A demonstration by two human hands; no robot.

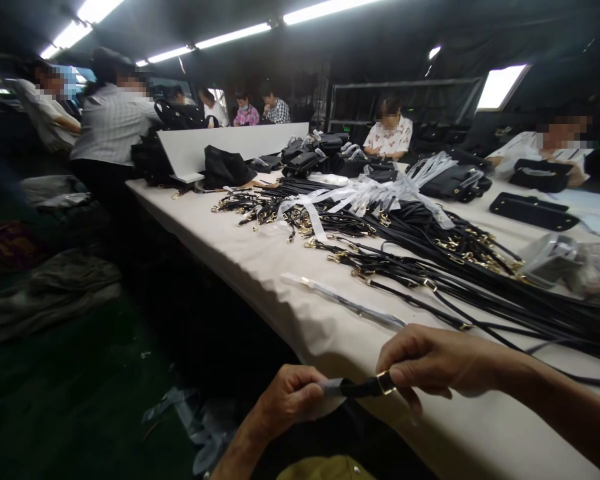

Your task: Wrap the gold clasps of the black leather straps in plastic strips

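Note:
A short stretch of black strap [363, 387] runs between my two hands over the table's front edge. My left hand [295, 398] pinches its left end, where a whitish translucent wrap covers the strap. Beside a gold buckle [385, 383], my right hand [427, 363] grips the strap with thumb and fingers. Just beyond my hands, a strap in a clear sleeve [347, 301] lies on the cloth-covered table [220, 257]. Farther back is a large pile of black straps [405, 250] with gold clasps, and translucent strips [365, 195] lie over it.
Black bags [310, 157] are heaped behind the straps. A white board [235, 150] stands on the table's left part. Several people are around the table. At right are a black flat piece [533, 211] and a clear plastic container [550, 259]. Plastic scraps [180, 407] lie on the floor.

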